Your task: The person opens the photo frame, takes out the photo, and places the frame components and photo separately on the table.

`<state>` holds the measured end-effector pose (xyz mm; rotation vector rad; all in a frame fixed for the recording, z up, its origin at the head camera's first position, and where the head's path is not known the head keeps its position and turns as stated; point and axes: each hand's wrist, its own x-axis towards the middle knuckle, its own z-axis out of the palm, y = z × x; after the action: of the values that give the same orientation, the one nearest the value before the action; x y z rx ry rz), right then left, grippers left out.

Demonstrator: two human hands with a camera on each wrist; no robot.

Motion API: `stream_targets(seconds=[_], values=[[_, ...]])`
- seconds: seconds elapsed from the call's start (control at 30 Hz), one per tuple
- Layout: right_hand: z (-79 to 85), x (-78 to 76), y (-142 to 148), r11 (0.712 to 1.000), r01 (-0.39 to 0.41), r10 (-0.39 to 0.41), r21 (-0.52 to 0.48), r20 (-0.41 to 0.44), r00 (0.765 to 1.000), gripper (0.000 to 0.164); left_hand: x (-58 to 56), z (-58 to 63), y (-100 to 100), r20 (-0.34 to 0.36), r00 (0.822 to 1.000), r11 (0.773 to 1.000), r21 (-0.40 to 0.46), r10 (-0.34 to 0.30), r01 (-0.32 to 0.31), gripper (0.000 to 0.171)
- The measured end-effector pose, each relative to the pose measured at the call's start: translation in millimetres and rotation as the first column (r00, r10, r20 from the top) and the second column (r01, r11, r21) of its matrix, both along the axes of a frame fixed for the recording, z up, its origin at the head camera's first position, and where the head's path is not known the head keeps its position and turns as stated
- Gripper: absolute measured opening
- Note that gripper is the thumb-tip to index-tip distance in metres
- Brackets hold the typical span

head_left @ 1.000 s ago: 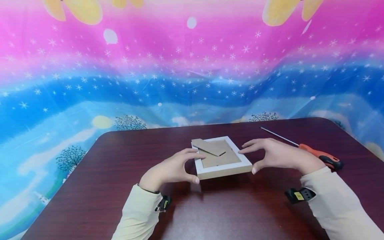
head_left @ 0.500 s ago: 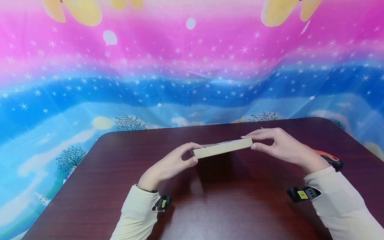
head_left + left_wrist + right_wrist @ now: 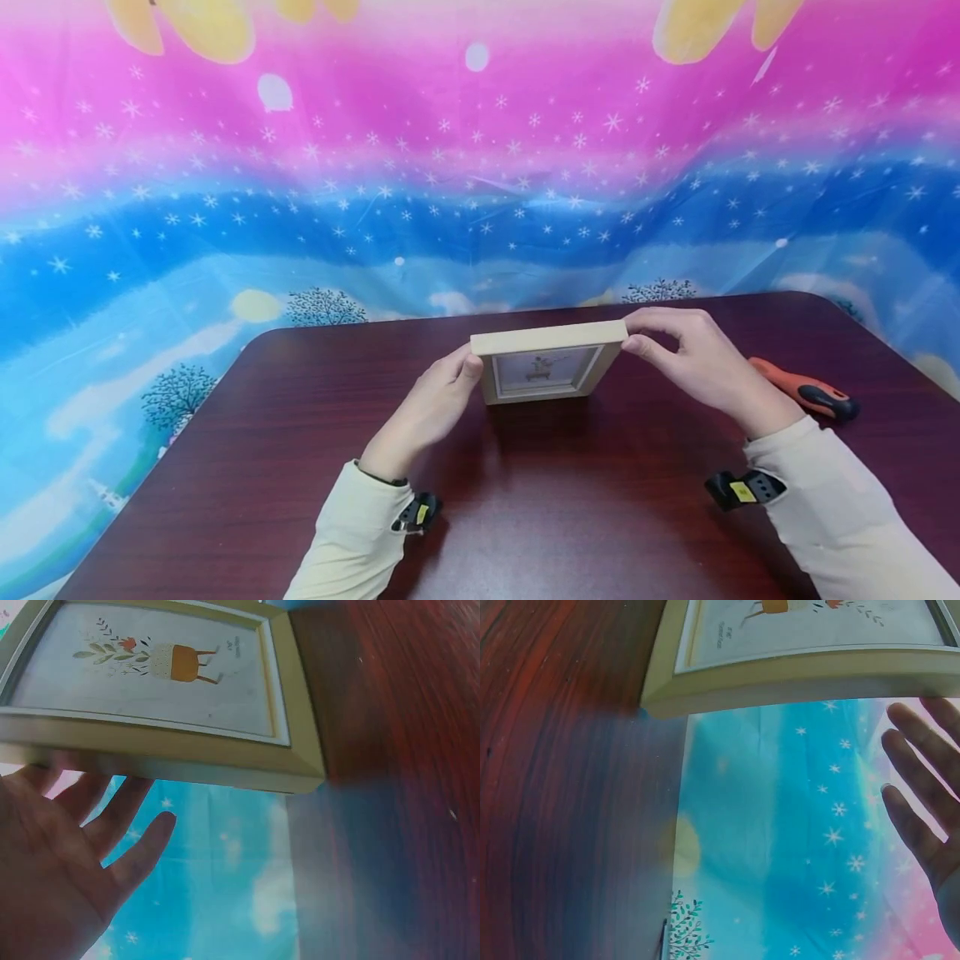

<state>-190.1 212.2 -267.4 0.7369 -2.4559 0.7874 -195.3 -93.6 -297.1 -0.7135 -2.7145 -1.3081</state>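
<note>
A pale wooden picture frame (image 3: 549, 335) stands steeply tilted over the table, its glazed front turned toward me. Behind the glass is a print (image 3: 161, 656) of a plant in an orange-and-white pot on legs. My left hand (image 3: 422, 408) holds the frame by its left upper corner, thumb on the near side. At the opposite upper corner, my right hand (image 3: 701, 367) pinches it between thumb and forefinger. The other fingers (image 3: 915, 742) of the right hand stretch out behind the frame. The frame's back is hidden from every view.
A screwdriver with an orange and black handle (image 3: 806, 390) lies on the dark reddish-brown table (image 3: 570, 517), beyond my right wrist; its shaft is hidden behind the hand in the head view. A pink and blue printed cloth (image 3: 480, 167) hangs behind the table.
The picture frame, earlier lying back up with its cardboard backing and stand leg showing, has been lifted and turned so that its front faces me. Both hands have moved up with it.
</note>
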Motion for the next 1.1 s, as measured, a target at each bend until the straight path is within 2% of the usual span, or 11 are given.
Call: stream_targets(seconds=[0.1,0.3,0.37,0.5,0.63,0.8,1.1], values=[[2.1,1.0,-0.9,1.0,0.006,-0.006,0.001,0.007,1.0,0.019,1.5,1.5,3.6,-0.012,0.998,0.998,-0.023,0.065,-0.065,0.095],[1.9,1.6,-3.4,1.0,-0.005,0.009,-0.029,0.12,0.993,0.032,0.2,-0.9,11.6,-0.009,0.992,0.991,-0.059,0.123,-0.123,0.046],[-0.7,0.3,-4.4,1.0,-0.015,0.018,-0.023,0.141,0.99,0.034,-0.2,-1.4,13.1,-0.003,0.991,0.99,-0.046,0.133,-0.133,0.036],[-9.0,-4.1,-7.2,1.0,-0.01,0.005,0.029,0.177,0.984,0.039,-2.1,-4.0,14.5,-0.023,0.991,0.991,-0.01,0.132,-0.132,0.034],[-20.1,-9.7,-11.7,0.993,0.007,-0.033,0.116,0.228,0.973,0.041,-3.7,-7.6,16.2,-0.011,0.992,0.992,0.004,0.127,-0.127,0.034],[-30.3,-13.3,-18.2,0.984,0.035,-0.079,0.174,0.252,0.965,0.043,-5.0,-12.6,19.5,-0.022,0.988,0.986,-0.058,0.155,-0.156,0.036],[-42.4,-14.3,-28.2,0.983,0.055,-0.105,0.174,0.295,0.95,0.046,-5.1,-20.0,22.4,-0.06,0.977,0.971,-0.115,0.204,-0.21,0.041]])
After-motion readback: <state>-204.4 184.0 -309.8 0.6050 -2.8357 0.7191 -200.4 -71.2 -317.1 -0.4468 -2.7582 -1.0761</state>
